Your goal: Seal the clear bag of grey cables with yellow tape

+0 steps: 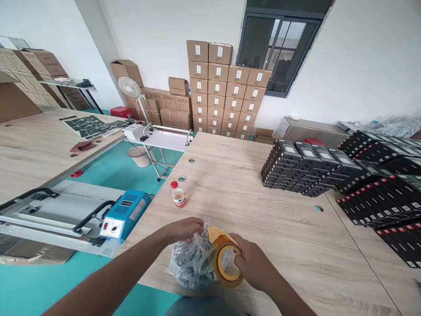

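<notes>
A clear plastic bag (190,265) full of coiled grey-white cables sits at the near edge of the wooden table. My left hand (188,229) is closed on the gathered top of this bag. In my right hand (251,259) is a yellow tape dispenser (217,237) with a roll of tape on it. Its pointed end lies against the bag's upper right side, close to my left fingers. Whether tape sticks to the bag I cannot tell.
A bottle with a red cap (178,195) stands beyond the bag. Black boxes (296,166) are stacked at the right. Left of the table is a blue and white sealing machine (126,213). Cartons (217,87) line the back wall, near a fan (130,87).
</notes>
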The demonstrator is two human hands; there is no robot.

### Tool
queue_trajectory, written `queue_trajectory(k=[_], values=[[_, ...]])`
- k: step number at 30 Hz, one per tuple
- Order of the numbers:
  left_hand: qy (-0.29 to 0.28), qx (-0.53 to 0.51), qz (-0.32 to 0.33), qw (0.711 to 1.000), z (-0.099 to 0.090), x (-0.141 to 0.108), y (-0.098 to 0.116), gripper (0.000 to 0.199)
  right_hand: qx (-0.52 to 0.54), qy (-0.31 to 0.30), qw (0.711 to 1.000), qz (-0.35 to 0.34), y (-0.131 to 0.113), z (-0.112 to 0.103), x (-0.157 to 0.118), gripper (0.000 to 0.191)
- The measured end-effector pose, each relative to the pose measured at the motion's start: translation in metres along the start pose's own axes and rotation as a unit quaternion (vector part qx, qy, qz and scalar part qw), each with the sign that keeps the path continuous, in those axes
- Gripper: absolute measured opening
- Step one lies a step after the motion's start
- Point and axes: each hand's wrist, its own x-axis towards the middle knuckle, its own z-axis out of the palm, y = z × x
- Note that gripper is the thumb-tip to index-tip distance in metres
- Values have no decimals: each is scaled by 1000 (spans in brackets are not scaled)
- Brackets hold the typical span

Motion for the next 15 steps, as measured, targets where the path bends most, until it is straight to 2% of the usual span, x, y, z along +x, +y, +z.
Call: queue_trajectory(k=[4, 7, 9, 13, 15], values=[[-12, 62, -33, 997, -5, 13, 12, 23, 18, 8, 999, 30, -6, 9, -13, 65], [-46, 78, -45, 995, -10, 23, 16, 37, -2, 22, 997, 79, -12, 16, -18, 68], [-91, 70, -43, 992, -17, 26, 16, 46, -14, 30, 993, 112, -18, 21, -21, 68], [-214, -5, -40, 976, -35, 31, 10, 42, 4, 44, 991, 128, -34, 27, -27, 66], [-244, -62, -48, 967, -42, 35, 6, 43, 12, 52, 989, 138, -41, 29, -30, 66]])
